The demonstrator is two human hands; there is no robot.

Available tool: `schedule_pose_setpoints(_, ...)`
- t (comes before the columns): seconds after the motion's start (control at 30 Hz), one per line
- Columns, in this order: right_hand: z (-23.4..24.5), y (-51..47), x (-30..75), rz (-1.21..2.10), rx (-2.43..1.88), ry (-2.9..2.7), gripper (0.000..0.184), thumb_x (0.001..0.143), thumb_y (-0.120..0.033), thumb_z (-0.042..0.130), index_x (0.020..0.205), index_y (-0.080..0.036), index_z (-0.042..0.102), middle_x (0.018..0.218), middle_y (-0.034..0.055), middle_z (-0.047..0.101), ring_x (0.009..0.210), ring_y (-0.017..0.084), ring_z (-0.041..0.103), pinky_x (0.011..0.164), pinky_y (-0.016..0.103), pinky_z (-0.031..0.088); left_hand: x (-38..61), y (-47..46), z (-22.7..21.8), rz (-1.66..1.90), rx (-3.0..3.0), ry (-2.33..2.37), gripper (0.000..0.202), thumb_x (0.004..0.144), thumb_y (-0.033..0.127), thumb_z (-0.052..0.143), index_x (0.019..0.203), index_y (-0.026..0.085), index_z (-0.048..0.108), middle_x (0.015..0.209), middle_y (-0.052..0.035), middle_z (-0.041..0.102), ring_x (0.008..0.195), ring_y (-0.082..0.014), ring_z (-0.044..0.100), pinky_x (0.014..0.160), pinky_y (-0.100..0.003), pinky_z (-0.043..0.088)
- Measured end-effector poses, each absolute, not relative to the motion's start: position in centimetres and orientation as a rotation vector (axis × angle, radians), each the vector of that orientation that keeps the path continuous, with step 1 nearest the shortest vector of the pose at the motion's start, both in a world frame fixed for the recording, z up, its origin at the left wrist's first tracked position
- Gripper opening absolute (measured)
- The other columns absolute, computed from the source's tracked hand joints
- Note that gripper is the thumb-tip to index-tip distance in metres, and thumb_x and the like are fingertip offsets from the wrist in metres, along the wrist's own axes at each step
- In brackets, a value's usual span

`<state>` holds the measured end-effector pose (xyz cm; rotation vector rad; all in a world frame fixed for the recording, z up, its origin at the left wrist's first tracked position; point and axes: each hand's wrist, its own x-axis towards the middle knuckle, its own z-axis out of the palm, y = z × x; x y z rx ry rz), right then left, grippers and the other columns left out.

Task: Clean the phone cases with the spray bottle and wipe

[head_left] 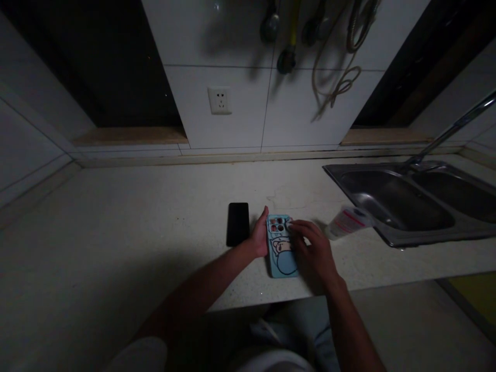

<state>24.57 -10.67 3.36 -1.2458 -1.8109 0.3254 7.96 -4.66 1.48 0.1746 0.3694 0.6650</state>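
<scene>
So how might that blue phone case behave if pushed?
The blue phone case has straight edges, so it's probably stiff. Its broad, flat back suggests sliding, not rolling. With the front edge of the counter close, a push that way might drop it.

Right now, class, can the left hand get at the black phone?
Probably yes: the black phone lies just beside the left hand, nothing visible between them, though that hand is at the blue case.

Pale counter [127, 217], top faintly marked, black phone [237, 224] lay flat near the middle, blue case [282, 253] was right of that, contact with counter unclear, cup [349, 222] with red print rested farther right, just beside inset sink [395, 196].
</scene>
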Motion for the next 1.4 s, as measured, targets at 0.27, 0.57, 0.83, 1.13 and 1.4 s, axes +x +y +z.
schedule_pose_setpoints(0.27, 3.8, -8.9, 21.6, 0.243, -1.288, -1.876, 0.025, 0.090, -0.014, 0.050, 0.106, -0.019, 0.070, 0.106, 0.0120, 0.067, 0.096, 0.025, 0.064, 0.083, 0.040, 0.056, 8.1, -4.4, 1.6, 0.730, 0.105, 0.401, 0.069, 0.092, 0.070, 0.039, 0.104, 0.010, 0.070, 0.090, -0.0171, 0.075, 0.083, -0.0298, 0.072, 0.083, -0.045, 0.054)
schedule_pose_setpoints(0.57, 0.0, -18.9, 19.8, 0.270, -1.115, -1.985, 0.039, 0.088, -0.004, 0.050, 0.117, -0.023, 0.067, 0.102, 0.0097, 0.068, 0.093, 0.022, 0.065, 0.076, 0.033, 0.058, 7.5, -4.4, 1.8, 0.776, 0.039, 0.360, 0.067, 0.092, 0.069, 0.040, 0.107, 0.010, 0.068, 0.090, -0.0170, 0.074, 0.089, -0.0286, 0.072, 0.093, -0.055, 0.050)
schedule_pose_setpoints(0.83, 0.4, -16.9, 23.1, 0.237, -1.279, -1.839, 0.030, 0.091, -0.012, 0.051, 0.111, -0.024, 0.069, 0.104, 0.0091, 0.067, 0.094, 0.022, 0.066, 0.080, 0.037, 0.059, 7.8, -4.4, 1.8, 0.748, 0.094, 0.426, 0.068, 0.094, 0.067, 0.036, 0.107, 0.009, 0.068, 0.090, -0.0174, 0.074, 0.085, -0.0288, 0.072, 0.086, -0.051, 0.054)
schedule_pose_setpoints(1.13, 2.6, -12.8, 17.9, 0.195, -1.194, -1.969, 0.030, 0.093, -0.013, 0.052, 0.115, -0.022, 0.069, 0.113, 0.0129, 0.068, 0.102, 0.027, 0.064, 0.088, 0.045, 0.056, 8.1, -3.9, 0.5, 0.710, 0.125, 0.429, 0.070, 0.094, 0.067, 0.037, 0.113, 0.006, 0.067, 0.090, -0.0189, 0.075, 0.084, -0.0303, 0.073, 0.086, -0.048, 0.054)
schedule_pose_setpoints(1.4, 1.6, -17.7, 20.5, 0.442, -1.033, -2.156, 0.028, 0.096, -0.013, 0.050, 0.117, -0.024, 0.066, 0.106, 0.0095, 0.070, 0.096, 0.022, 0.067, 0.081, 0.036, 0.059, 7.7, -4.5, 1.9, 0.741, 0.062, 0.398, 0.065, 0.094, 0.066, 0.038, 0.107, 0.009, 0.066, 0.089, -0.0173, 0.074, 0.086, -0.0284, 0.072, 0.090, -0.052, 0.051)
